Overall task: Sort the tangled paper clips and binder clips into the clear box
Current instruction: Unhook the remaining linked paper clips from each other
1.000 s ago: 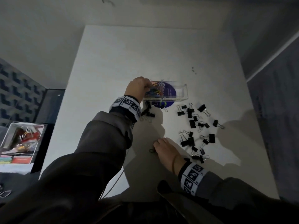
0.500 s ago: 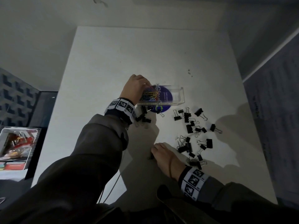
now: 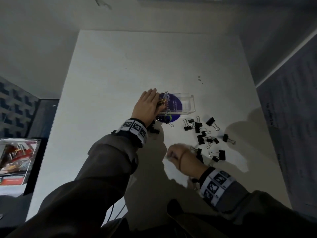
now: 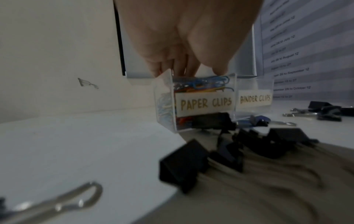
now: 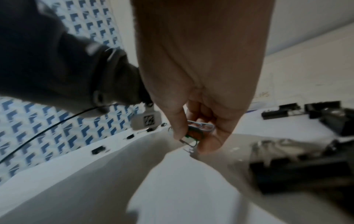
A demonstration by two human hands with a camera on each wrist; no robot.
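Observation:
A clear box (image 3: 189,104) with two compartments stands mid-table; its labels read PAPER CLIPS (image 4: 205,103) and BINDER CLIPS. My left hand (image 3: 151,98) lies over the left compartment with fingers straight, and its fingertips (image 4: 188,71) touch the coloured paper clips (image 4: 203,84) piled inside. My right hand (image 3: 170,154) hovers near the table's front, thumb and fingers curled, pinching a few paper clips (image 5: 199,130). Several black binder clips (image 3: 200,139) lie scattered right of that hand, and more (image 4: 184,163) sit under my left wrist.
A round blue sticker (image 3: 173,104) lies under the box. Off the table's left edge stands a tray (image 3: 17,157) of stationery. A printed sheet (image 3: 291,121) hangs on the right. A thin cable (image 3: 111,213) runs off the table's front edge.
My left hand's fingers have straightened out over the paper clip compartment. My right hand, earlier flat on the table by a small clip, has curled round paper clips and risen a little.

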